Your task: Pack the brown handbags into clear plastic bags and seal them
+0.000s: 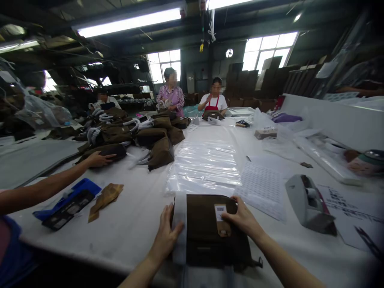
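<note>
A dark olive-brown bag (201, 236) lies at the near edge of the white table, with a pale strip (180, 216) running down its left side. My left hand (166, 234) grips the bag's left edge, thumb over the strip. At the upper right of the bag, my right hand (243, 218) holds the edge, its thumb on a brown tag (223, 230) with a white barcode label (220, 212). Just beyond the bag lies a stack of clear plastic sleeves (207, 164).
Brown bags (160, 154) are piled at the left, where a co-worker's hand (100, 159) touches one. A blue item (84, 186) lies nearer. Printed sheets (262, 186) and a grey dispenser (309, 204) lie right. People stand across the table.
</note>
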`<state>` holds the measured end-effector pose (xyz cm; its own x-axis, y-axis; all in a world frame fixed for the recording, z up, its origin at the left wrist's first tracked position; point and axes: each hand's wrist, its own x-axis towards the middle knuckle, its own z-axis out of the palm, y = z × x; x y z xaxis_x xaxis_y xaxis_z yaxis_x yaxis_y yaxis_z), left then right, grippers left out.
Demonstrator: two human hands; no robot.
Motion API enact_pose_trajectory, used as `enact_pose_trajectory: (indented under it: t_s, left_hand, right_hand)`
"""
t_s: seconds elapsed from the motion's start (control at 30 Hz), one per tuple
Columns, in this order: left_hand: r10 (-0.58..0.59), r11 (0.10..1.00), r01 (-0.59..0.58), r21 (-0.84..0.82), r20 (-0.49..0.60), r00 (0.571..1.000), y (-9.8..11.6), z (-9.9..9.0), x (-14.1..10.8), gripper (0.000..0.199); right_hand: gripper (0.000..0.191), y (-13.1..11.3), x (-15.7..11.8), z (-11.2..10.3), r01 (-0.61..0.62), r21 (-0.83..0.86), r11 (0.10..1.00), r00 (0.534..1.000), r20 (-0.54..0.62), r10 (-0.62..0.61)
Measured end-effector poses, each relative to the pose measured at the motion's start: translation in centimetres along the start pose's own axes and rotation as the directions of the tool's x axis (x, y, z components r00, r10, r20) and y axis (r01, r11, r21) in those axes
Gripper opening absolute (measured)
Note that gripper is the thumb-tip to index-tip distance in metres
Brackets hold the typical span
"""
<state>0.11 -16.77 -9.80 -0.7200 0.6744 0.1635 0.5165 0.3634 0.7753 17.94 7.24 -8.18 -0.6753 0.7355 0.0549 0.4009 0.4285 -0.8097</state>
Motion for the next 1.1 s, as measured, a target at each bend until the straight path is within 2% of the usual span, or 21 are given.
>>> enact_pose_trajectory:
  t_s: [0.03, 0.07, 0.1, 0.17, 0.2, 0.23, 0.27, 0.33, 0.47, 0.67, 0.77, 0.97, 1.03, 1.1]
  left_hand:
    - [0.074, 0.992, -0.065, 0.104, -0.088, 0.993, 0.6, 0.3, 1.0, 0.065]
    - [0.203, 0.960, -0.171, 0.221, -0.130, 0.971, 1.2, 0.7, 1.9, 0.064]
    - [0.358, 0.890, -0.305, 0.338, -0.105, 0.928, 2.0, 1.1, 2.7, 0.061]
    - [0.598, 0.669, -0.560, 0.489, 0.094, 0.796, 3.3, 2.1, 4.0, 0.056]
    - [0.651, 0.564, -0.640, 0.522, 0.195, 0.733, 3.8, 2.6, 4.6, 0.053]
    - [0.673, 0.488, -0.683, 0.544, 0.264, 0.691, 4.1, 3.1, 5.1, 0.050]
    - [0.678, 0.444, -0.696, 0.564, 0.296, 0.673, 4.1, 3.6, 5.7, 0.048]
    - [0.676, 0.411, -0.694, 0.591, 0.314, 0.667, 3.7, 4.6, 6.8, 0.049]
    - [0.641, 0.409, -0.691, 0.596, 0.351, 0.682, 2.0, 6.1, 8.2, 0.052]
    - [0.589, 0.375, -0.702, 0.605, 0.429, 0.685, 2.1, 6.1, 8.5, 0.054]
    - [0.548, 0.376, -0.687, 0.621, 0.448, 0.706, 2.4, 6.4, 8.5, 0.057]
    - [0.435, 0.487, -0.670, 0.560, 0.510, 0.742, 1.9, 7.3, 8.3, 0.059]
    - [0.418, 0.549, -0.664, 0.507, 0.521, 0.744, 2.7, 6.9, 8.5, 0.057]
    - [0.417, 0.649, -0.625, 0.434, 0.485, 0.769, 4.5, 6.5, 9.3, 0.047]
  right_hand:
    - [0.059, -0.5, 0.6, 0.4, 0.068, -0.109, 0.992, 0.994, -0.074, -0.077]
    - [0.059, -1.0, 1.1, 1.0, 0.155, -0.215, 0.964, 0.975, -0.123, -0.184]
    - [0.057, -1.5, 1.3, 1.7, 0.259, -0.316, 0.913, 0.941, -0.130, -0.312]
    - [0.057, -2.1, 1.4, 3.3, 0.462, -0.460, 0.759, 0.854, -0.002, -0.521]
    - [0.057, -2.3, 1.3, 4.1, 0.535, -0.493, 0.686, 0.816, 0.090, -0.571]
    - [0.057, -2.4, 1.2, 4.8, 0.580, -0.511, 0.634, 0.792, 0.172, -0.586]
    - [0.059, -2.4, 1.3, 5.4, 0.601, -0.523, 0.605, 0.783, 0.235, -0.576]
    - [0.065, -2.1, 1.7, 6.3, 0.590, -0.538, 0.602, 0.802, 0.299, -0.518]
    - [0.071, -0.9, 3.1, 7.3, 0.550, -0.538, 0.639, 0.835, 0.334, -0.438]
    - [0.069, -0.7, 3.0, 7.2, 0.532, -0.513, 0.674, 0.846, 0.295, -0.444]
    - [0.065, -1.0, 2.7, 6.6, 0.501, -0.516, 0.694, 0.862, 0.225, -0.455]
    - [0.064, -1.5, 3.1, 6.6, 0.497, -0.496, 0.712, 0.854, 0.136, -0.502]
    - [0.060, -1.7, 2.5, 6.1, 0.514, -0.457, 0.726, 0.835, 0.074, -0.545]
    - [0.054, -1.5, 1.3, 4.7, 0.542, -0.403, 0.737, 0.793, -0.045, -0.607]
